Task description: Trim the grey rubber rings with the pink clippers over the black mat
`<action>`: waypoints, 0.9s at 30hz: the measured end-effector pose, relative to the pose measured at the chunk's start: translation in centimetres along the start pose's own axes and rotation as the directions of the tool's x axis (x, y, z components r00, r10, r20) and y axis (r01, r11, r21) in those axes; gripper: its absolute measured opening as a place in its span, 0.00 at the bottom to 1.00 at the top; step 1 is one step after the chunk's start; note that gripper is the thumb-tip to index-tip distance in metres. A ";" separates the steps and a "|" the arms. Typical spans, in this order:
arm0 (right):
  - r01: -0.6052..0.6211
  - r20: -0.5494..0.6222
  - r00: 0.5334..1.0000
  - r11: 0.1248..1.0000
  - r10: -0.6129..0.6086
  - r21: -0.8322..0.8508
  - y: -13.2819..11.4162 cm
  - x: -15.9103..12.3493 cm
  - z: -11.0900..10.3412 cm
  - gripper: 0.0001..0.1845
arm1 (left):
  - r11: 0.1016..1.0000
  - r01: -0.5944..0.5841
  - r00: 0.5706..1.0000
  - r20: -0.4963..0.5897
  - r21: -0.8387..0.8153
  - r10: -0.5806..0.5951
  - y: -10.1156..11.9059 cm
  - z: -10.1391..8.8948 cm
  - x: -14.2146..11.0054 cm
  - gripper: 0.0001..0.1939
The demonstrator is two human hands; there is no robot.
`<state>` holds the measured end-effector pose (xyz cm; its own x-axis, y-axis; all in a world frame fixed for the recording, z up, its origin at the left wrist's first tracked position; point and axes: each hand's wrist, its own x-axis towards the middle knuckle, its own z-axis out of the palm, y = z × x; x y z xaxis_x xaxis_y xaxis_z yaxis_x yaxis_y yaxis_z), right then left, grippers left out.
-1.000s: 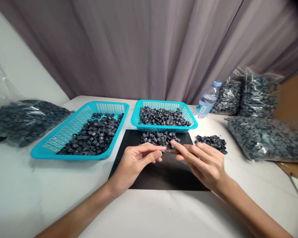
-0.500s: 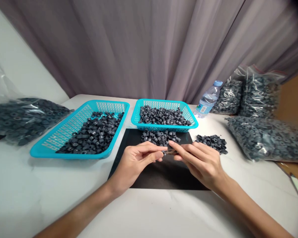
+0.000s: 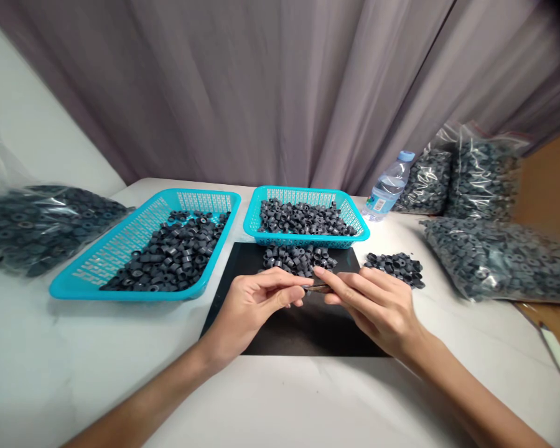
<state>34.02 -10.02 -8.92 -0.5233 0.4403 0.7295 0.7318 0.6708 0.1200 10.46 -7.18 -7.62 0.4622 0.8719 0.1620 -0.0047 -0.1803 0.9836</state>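
Observation:
Over the black mat [image 3: 308,330], my left hand [image 3: 256,302] pinches something small between thumb and forefinger, mostly hidden, perhaps one of the dark grey plastic pieces. My right hand [image 3: 378,302] is closed around a thin pointed metal tool [image 3: 318,288] whose tip meets the left fingertips. Its exact kind is hidden by the fingers. Just beyond both hands, a pile of short grey ring-like pieces [image 3: 296,258] lies on the mat. Another heap of dark pieces [image 3: 396,267] is on the white table, right of the mat.
Two blue baskets, one at left [image 3: 214,264] and one at the back [image 3: 308,238], hold many grey pieces. A water bottle [image 3: 389,186] stands at back right. Filled clear bags lie at the right [image 3: 499,261] and left [image 3: 56,224]. A grey curtain [image 3: 242,93] hangs behind the table.
The view has shifted slightly, so most things appear a little further left. Both hands keep nearly the same pose, with the metal tool still at the left fingertips.

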 end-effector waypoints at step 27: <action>-0.112 -0.061 0.991 0.990 0.117 0.080 0.4 -0.4 0.8 0.29 | 0.998 0.023 0.996 -0.086 -0.050 -0.028 -0.7 0.0 0.5 0.08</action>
<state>34.13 -9.46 -9.72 -0.4063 0.4785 0.7785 0.7486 0.6628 -0.0167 10.69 -6.59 -8.25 0.3840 0.9125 0.1410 -0.0386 -0.1367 0.9899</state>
